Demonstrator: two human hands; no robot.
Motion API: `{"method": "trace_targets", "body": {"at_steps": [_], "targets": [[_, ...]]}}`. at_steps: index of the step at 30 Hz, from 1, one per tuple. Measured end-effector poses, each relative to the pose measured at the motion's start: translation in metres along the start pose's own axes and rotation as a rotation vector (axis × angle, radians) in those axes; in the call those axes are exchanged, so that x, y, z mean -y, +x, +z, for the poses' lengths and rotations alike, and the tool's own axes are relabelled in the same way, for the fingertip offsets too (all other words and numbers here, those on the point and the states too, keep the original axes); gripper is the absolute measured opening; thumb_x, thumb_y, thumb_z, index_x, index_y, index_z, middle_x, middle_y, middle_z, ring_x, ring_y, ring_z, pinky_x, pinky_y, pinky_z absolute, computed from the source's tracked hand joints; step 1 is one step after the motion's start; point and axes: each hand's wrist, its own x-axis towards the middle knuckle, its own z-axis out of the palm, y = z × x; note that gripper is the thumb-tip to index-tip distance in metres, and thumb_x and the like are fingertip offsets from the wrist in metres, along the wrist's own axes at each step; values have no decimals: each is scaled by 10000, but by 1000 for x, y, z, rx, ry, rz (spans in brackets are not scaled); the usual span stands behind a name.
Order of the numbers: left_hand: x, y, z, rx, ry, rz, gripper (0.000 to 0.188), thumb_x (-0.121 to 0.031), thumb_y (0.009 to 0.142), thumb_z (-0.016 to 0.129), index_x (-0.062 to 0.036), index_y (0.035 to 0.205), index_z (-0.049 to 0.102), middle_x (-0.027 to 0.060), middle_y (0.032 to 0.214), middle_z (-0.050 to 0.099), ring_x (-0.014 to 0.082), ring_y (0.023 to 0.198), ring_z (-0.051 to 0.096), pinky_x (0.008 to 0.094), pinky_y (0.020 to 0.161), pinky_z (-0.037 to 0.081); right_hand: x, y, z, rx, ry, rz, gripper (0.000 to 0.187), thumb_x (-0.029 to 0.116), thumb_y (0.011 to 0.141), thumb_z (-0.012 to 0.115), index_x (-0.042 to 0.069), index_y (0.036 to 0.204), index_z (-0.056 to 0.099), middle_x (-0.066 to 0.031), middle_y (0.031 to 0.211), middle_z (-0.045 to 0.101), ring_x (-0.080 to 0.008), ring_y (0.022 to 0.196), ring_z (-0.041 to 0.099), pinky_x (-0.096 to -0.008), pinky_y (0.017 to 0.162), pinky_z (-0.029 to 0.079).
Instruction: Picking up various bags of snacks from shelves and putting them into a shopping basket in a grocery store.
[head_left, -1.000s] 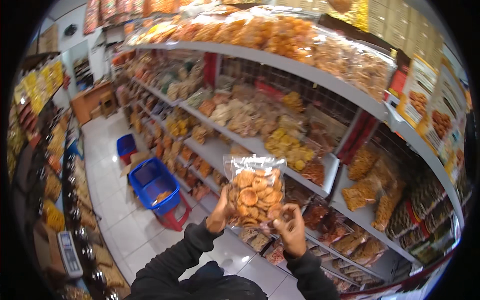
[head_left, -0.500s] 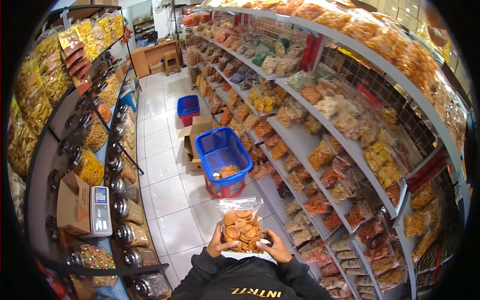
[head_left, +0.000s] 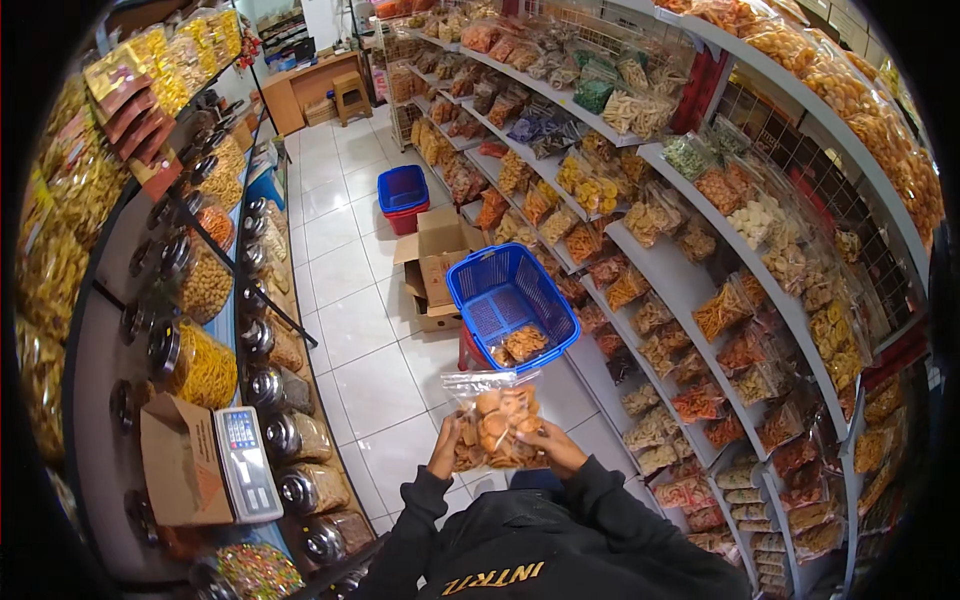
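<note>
Between my hands is a clear plastic bag of round orange-brown crackers (head_left: 497, 425), held upright in front of my body with its flat top edge facing away. My left hand (head_left: 446, 447) is closed on the bag's left side. My right hand (head_left: 553, 446) grips the right side, its thumb lying over the front. Just beyond the bag stands a blue plastic basket (head_left: 470, 268) on a red support, mostly hidden under it. In the bottom of the basket lies another bag of orange-brown snacks (head_left: 524, 343).
Shelves of bagged snacks (head_left: 720, 310) run along the right. At left, lidded jars (head_left: 200, 365) line a rack beside an open carton (head_left: 180, 460) and a digital scale (head_left: 248, 465). Farther along the tiled aisle are an opened cardboard box (head_left: 440, 250), a smaller blue basket (head_left: 402, 188) and a wooden stool (head_left: 351, 97).
My view has shifted, so the blue basket appears farther right and closer. The bag is still in both hands, now nearer the basket's near rim in the picture.
</note>
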Motion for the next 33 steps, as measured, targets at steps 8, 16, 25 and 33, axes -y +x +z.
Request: {"method": "trace_targets", "body": {"at_steps": [8,16,25,33], "targets": [[-39,182,-25,144,432,30,596,-190,873,675,9,1338,361,119,1213,532,178,1090,545,301,927,460,11,104,-71,-314,442,-114,365,174,890,602,20,1212,525,-68,1117,623,-182,973,628,-313,810,525],[-41,354,-11,258,663,-243,721,-212,793,760,26,1330,342,169,1181,562,232,1054,586,354,869,518,14,184,-115,-595,592,-282,345,115,883,602,-18,1194,534,-106,1118,629,-204,987,632,-320,894,497],[6,520,-58,374,865,-293,713,-43,720,736,-16,1317,347,161,1107,598,241,987,606,353,801,533,-11,337,-132,-916,459,-333,442,52,813,688,-18,1209,503,-119,1093,634,-204,971,630,-320,846,513],[81,619,-114,396,898,-501,623,15,741,721,-65,1256,379,152,1078,596,283,951,624,432,734,571,-38,400,-125,-1070,480,-372,504,45,776,702,-2,1228,485,-119,1159,605,-215,1039,598,-321,884,492]]}}
